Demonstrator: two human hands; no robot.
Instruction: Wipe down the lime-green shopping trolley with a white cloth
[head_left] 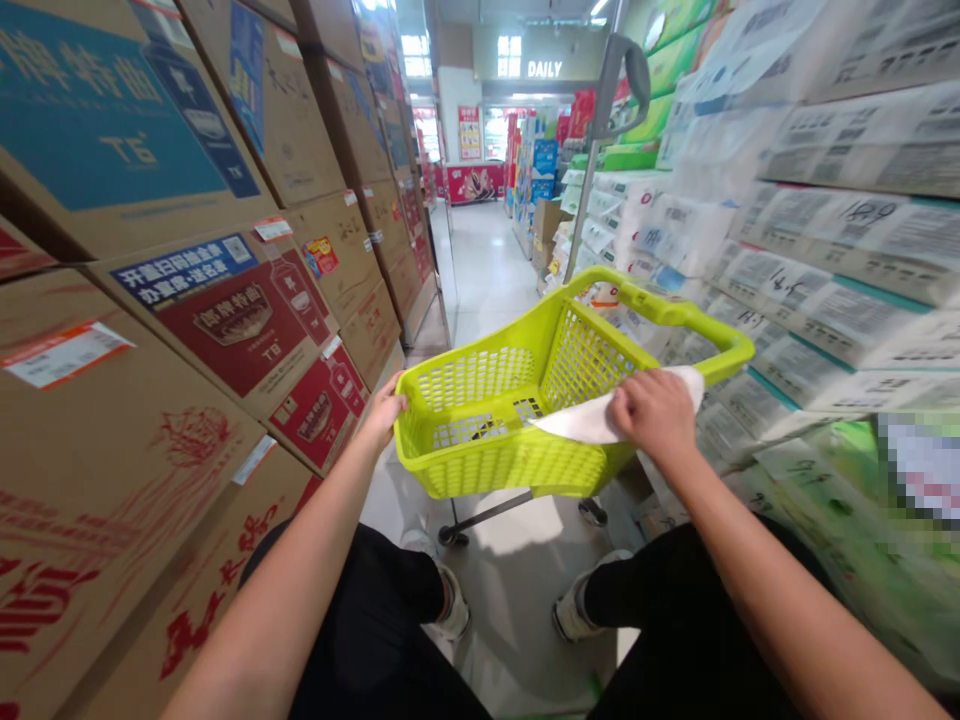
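A yellow-green plastic shopping cart basket [487,470] with perforated walls stands sideways in front of me, low between my knees. My left hand [386,408] grips the rim at its left end. On the near rim toward the right, my right hand [656,412] is closed on a white cloth [585,418], which drapes along the rim and pokes out past the knuckles. The cart's looped handle [686,320] rises behind my right hand. Inside, the basket's slotted floor shows nothing lying on it. Small dark wheels [454,535] touch the floor beneath.
Stacked cardboard cartons [247,310] wall the left side. Packs of paper goods [817,270] with handwritten prices are piled close on the right. A metal pole with a grey handle [626,85] stands behind the cart. A pale tiled aisle [487,250] runs ahead.
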